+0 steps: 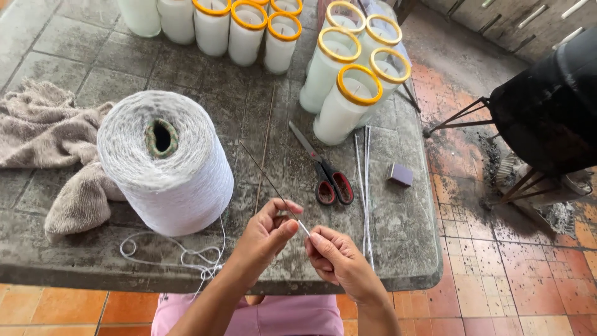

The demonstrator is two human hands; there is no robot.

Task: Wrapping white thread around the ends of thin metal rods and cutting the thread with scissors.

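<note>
My left hand [266, 235] pinches a thin dark metal rod [266, 178] near its lower end; the rod slants up and to the left over the table. My right hand [336, 258] holds the end of a white string [303, 228] against the rod's tip, fingertips nearly touching those of the left hand. A large cone of white string [168, 165] stands just left of my hands, and loose string [186, 255] trails from it along the table's front edge.
Red-handled scissors [324, 174], several cut white wicks [364, 186] and a small purple box [400, 175] lie on the worn stone table [74, 249]. Several white candles in yellow-rimmed glasses [348, 102] stand at the back. A beige towel [50, 137] lies left. A black pot on a stand [547, 106] is at right.
</note>
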